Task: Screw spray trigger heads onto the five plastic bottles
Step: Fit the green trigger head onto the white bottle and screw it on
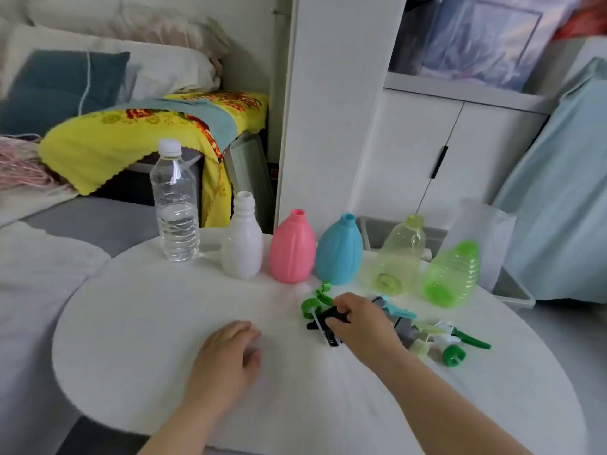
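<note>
Round white worktop [147,323], five bottles [292,247] seen uncapped, none yet fitted: a black head [331,315] is gripped by the right hand [361,326], the left hand [226,356] laid relaxed and empty.

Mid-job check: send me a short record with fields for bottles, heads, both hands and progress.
bottles: white bottle, pink bottle, blue bottle, pale green bottle, bright green bottle, standing in a row, necks open
heads fitted: none
loose heads: pile of trigger heads lying on the table, in front of the row's right end
right hand: grips the black trigger head
left hand: rests on the table, holds nothing
extra: capped water bottle, left of the row
</note>
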`<state>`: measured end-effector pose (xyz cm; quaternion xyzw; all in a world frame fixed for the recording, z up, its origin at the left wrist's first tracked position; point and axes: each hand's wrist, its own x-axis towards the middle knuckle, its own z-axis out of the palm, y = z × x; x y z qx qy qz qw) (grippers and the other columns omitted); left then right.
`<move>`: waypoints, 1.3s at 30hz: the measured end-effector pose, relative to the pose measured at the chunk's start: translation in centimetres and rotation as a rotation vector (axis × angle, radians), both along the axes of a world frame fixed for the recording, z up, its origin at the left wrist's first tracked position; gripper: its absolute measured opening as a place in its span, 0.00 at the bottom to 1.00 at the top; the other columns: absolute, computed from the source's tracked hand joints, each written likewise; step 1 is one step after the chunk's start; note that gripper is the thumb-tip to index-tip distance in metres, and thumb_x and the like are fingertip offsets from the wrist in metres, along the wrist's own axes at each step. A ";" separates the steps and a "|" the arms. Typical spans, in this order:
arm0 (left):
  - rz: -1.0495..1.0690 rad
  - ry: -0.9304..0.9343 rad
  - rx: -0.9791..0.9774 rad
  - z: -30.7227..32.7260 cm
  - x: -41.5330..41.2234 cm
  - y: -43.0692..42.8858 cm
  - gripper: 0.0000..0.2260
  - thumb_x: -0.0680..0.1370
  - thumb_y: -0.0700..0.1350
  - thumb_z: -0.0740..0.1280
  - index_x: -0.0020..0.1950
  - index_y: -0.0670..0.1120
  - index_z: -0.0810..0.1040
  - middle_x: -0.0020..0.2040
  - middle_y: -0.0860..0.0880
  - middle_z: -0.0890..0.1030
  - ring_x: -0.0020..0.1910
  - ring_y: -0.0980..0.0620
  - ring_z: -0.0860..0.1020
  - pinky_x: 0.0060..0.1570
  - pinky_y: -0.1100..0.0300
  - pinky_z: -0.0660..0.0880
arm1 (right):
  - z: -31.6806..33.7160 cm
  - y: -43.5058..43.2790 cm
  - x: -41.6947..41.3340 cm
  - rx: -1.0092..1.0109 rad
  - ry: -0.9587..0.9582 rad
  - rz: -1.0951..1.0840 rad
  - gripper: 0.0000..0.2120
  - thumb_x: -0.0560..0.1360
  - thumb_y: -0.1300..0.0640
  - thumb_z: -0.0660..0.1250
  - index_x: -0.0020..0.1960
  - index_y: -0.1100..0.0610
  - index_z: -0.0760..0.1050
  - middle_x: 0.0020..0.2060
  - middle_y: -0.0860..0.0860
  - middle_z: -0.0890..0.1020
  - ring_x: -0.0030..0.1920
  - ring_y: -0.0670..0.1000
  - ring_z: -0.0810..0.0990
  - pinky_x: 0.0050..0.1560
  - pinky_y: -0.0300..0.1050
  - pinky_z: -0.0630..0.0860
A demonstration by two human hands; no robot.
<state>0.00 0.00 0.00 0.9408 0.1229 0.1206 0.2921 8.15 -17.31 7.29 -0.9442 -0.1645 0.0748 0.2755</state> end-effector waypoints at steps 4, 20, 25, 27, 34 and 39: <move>0.041 -0.019 0.015 -0.4 0.7 1.0 0.17 0.75 0.47 0.62 0.63 0.50 0.71 0.69 0.53 0.68 0.69 0.55 0.63 0.68 0.61 0.55 | 0.0 3.5 1.3 -0.088 -0.048 -0.041 0.15 0.74 0.54 0.60 0.57 0.60 0.69 0.55 0.58 0.77 0.55 0.58 0.74 0.51 0.48 0.71; 0.086 -0.081 -0.198 -0.2 3.1 3.0 0.22 0.73 0.41 0.65 0.66 0.46 0.66 0.69 0.45 0.66 0.68 0.47 0.65 0.66 0.56 0.60 | -2.3 6.9 3.6 -0.174 0.020 -0.113 0.09 0.73 0.62 0.58 0.52 0.60 0.64 0.50 0.58 0.75 0.50 0.57 0.75 0.44 0.45 0.68; 0.155 -0.202 -0.478 0.6 3.7 4.1 0.20 0.73 0.40 0.65 0.64 0.46 0.67 0.66 0.45 0.69 0.60 0.49 0.71 0.56 0.57 0.67 | -0.5 5.0 3.7 0.280 0.228 -0.134 0.11 0.70 0.61 0.64 0.52 0.64 0.75 0.35 0.53 0.76 0.32 0.49 0.73 0.29 0.36 0.69; 0.208 -0.257 -0.518 1.0 4.6 4.7 0.21 0.73 0.40 0.66 0.65 0.46 0.66 0.66 0.45 0.68 0.59 0.49 0.71 0.52 0.58 0.65 | 0.4 4.1 3.8 0.597 0.358 -0.138 0.06 0.71 0.64 0.65 0.48 0.63 0.76 0.32 0.52 0.77 0.29 0.47 0.75 0.30 0.31 0.74; 0.266 -0.324 -0.502 2.1 8.9 6.8 0.30 0.69 0.42 0.71 0.68 0.43 0.62 0.68 0.42 0.66 0.66 0.43 0.66 0.63 0.51 0.64 | 2.8 0.0 5.2 1.307 0.431 -0.129 0.08 0.73 0.68 0.59 0.41 0.61 0.75 0.30 0.51 0.84 0.34 0.46 0.83 0.40 0.36 0.80; 0.150 -0.322 -0.520 1.5 11.3 7.2 0.42 0.63 0.41 0.76 0.71 0.43 0.56 0.71 0.43 0.64 0.68 0.46 0.63 0.67 0.49 0.63 | 2.3 -1.4 6.5 1.361 0.412 -0.153 0.08 0.74 0.66 0.58 0.39 0.61 0.73 0.29 0.50 0.84 0.36 0.46 0.83 0.41 0.36 0.80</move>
